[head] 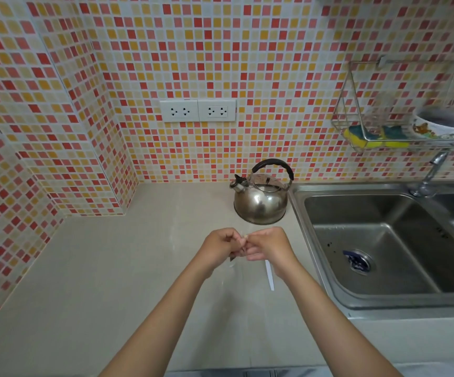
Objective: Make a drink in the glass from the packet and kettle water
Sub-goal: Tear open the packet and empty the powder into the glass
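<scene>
My left hand (220, 244) and my right hand (268, 244) meet over the counter, fingertips pinched together on a small packet (238, 250) that is mostly hidden by the fingers. Just below them I can faintly make out a clear glass (232, 265); its outline is hard to see. A steel kettle (261, 198) with a black handle stands upright behind the hands, close to the sink's left rim. A thin white stick or spoon (270, 276) lies on the counter under my right wrist.
The beige counter (111, 281) stretches left to a tiled wall corner. A steel sink (383, 248) with a tap (432, 172) fills the right side. A wire rack (400, 137) with sponges and a bowl hangs above it. Two wall sockets (197, 110) sit behind the kettle.
</scene>
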The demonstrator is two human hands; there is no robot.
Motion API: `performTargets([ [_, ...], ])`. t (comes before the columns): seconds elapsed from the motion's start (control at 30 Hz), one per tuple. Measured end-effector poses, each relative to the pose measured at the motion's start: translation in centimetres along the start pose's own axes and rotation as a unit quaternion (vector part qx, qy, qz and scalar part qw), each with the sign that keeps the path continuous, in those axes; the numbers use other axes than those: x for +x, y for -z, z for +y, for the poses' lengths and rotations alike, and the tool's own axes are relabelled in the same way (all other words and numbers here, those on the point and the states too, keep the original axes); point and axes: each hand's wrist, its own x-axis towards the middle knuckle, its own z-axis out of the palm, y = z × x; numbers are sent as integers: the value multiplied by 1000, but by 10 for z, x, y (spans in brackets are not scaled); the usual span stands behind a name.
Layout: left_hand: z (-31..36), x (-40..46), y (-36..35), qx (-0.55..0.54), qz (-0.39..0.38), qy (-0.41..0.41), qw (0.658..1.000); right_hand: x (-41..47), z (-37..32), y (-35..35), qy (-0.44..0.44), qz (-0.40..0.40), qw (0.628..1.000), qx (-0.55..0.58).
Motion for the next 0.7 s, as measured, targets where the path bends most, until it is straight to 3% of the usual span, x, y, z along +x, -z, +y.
performTargets([
  [0.13, -4, -7, -7, 109, 58, -26, 992, 1, -5, -8, 23, 16, 991, -129],
  [0.23, -5, -9, -11, 275, 161, -54, 946, -1, 0, -18, 70, 57, 969, -232],
  [0.37, -4, -11, -14, 370, 246, -92, 891, 0, 9, -22, 137, 114, 934, -311],
  [0.5, -15, -9, -6, 357, 202, -218, 886, 5, 4, -14, 127, 107, 956, -240],
  [0.7, -22, -9, 3, 343, 156, -264, 888, 10, -5, -6, 101, 70, 970, -208],
])
